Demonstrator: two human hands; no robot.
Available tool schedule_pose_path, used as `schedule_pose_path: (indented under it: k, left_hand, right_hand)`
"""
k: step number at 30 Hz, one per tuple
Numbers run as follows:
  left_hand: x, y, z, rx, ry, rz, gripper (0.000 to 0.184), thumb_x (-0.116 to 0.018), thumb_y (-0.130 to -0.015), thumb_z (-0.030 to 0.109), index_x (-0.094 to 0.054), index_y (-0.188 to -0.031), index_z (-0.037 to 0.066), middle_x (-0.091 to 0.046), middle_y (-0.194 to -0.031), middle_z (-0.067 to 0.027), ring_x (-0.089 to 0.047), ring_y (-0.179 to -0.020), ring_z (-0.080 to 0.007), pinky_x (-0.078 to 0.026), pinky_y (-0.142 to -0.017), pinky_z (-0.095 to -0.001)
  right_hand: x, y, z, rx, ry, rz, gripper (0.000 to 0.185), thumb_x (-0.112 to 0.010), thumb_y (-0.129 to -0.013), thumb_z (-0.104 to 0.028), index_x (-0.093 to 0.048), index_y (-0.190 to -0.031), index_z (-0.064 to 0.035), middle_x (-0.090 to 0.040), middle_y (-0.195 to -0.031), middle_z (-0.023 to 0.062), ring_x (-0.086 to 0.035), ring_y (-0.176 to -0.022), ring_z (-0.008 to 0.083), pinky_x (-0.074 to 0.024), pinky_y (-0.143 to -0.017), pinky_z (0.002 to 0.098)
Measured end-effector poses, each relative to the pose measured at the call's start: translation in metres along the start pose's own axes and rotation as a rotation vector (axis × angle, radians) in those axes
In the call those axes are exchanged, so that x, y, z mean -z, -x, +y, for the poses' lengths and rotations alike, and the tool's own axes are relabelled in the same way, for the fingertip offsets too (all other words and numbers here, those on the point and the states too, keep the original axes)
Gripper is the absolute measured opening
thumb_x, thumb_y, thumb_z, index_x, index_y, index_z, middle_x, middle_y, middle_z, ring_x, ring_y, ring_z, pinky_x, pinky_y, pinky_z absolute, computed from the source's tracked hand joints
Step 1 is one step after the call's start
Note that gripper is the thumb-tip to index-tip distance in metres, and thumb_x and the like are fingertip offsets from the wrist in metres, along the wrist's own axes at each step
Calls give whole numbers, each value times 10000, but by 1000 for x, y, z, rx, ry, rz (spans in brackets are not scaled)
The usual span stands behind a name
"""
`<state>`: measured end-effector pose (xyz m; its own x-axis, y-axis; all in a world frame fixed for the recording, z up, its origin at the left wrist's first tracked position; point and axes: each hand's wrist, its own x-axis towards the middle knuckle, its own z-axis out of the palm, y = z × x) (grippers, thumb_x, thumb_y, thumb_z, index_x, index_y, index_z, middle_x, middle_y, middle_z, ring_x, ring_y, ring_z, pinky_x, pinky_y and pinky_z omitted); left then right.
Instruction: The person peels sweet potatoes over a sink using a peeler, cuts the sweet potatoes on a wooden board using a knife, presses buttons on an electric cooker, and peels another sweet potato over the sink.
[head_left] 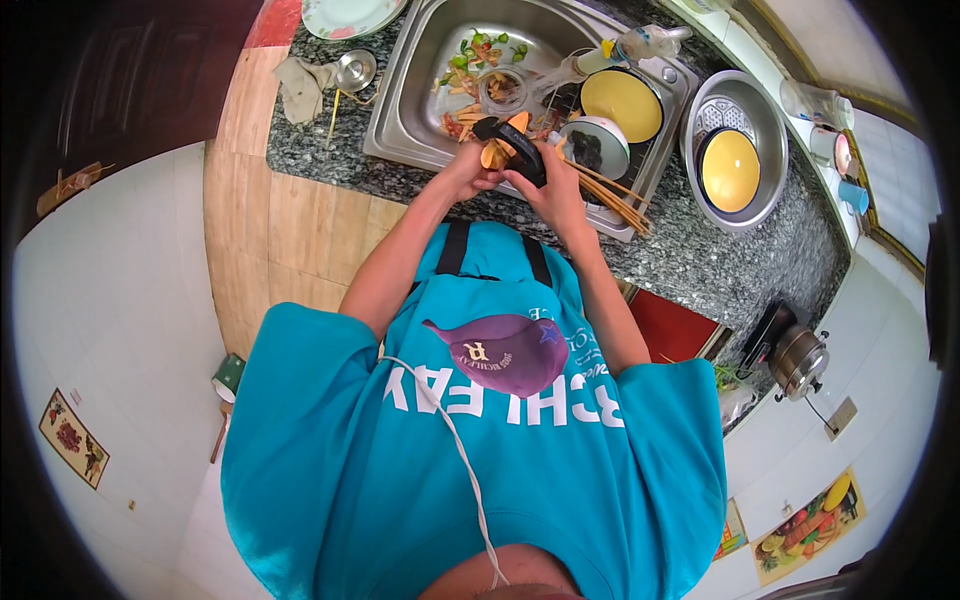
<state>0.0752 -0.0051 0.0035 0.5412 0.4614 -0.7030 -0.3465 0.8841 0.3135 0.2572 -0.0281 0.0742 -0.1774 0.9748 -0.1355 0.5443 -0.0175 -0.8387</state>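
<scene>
Over the near edge of the steel sink [380, 142], my left hand [470, 172] and my right hand [556, 192] are both closed around black and orange tableware [524, 160]. Its outside is black and its inner faces are orange; the exact kind is hard to make out. Just to the right, a bundle of chopsticks [612, 196] lies across the sink's corner. Behind my right hand are a whitish bowl [612, 158] with something dark inside and a yellow bowl [622, 104]. Food scraps [462, 62] and a clear round container [503, 92] are in the basin.
A steel basin [697, 125] holding another yellow bowl [731, 170] stands right of the sink on the granite counter [680, 262]. On the left are a cloth [300, 90], a small metal cup [355, 70] and a plate [345, 14]. A metal pot [800, 362] stands farther right.
</scene>
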Motion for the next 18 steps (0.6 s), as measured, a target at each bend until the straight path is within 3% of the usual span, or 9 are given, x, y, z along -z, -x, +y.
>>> schedule_pose_path:
  k: [2, 18]
  left_hand:
    - [6, -6, -7, 14, 44, 54, 390, -342, -1044, 366, -560, -1043, 43, -550, -731, -30, -420, -483, -42, -255, -326, -150]
    - [-14, 1, -2, -6, 62, 123, 342, -365, -1028, 299, -569, -992, 27, -559, -734, -39, -407, -481, -47, -262, -337, -167]
  right_hand:
    - [1, 2, 1, 13, -15, -36, 503, -788, -823, -278, -543, -1158, 5, -665, -963, 241, -655, -885, 428, -526, -721, 442]
    - [7, 4, 2, 75, 41, -69, 512, -799, -817, -288, -532, -1150, -5, -665, -916, 242, -665, -840, 421, -525, -690, 417]
